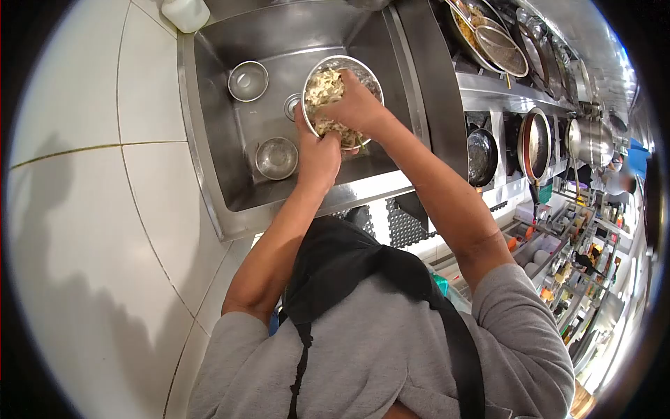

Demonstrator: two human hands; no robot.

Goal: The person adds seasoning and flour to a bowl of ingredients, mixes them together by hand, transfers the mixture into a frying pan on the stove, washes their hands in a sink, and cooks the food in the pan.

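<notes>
A round metal bowl (377, 87) is over the sink, filled with a pale, crumbly, shredded-looking food mixture (324, 89). My left hand (319, 159) grips the near left side of the bowl, with some fingers hidden beneath it. Inside the bowl, my right hand (354, 106) is closed around part of the mixture, its fingertips partly buried. Two small metal bowls lie on the sink floor to the left: one bowl (248, 82) farther away, the other bowl (276, 159) nearer my left hand.
The steel sink (216, 63) has a drain (292, 106) beside the large bowl. A white plastic jug (185, 14) stands at the far left corner. To the right is a stove with a black pan (481, 156), a steel pot (592, 139) and a strainer (501, 51). Another person (615, 183) is in the background.
</notes>
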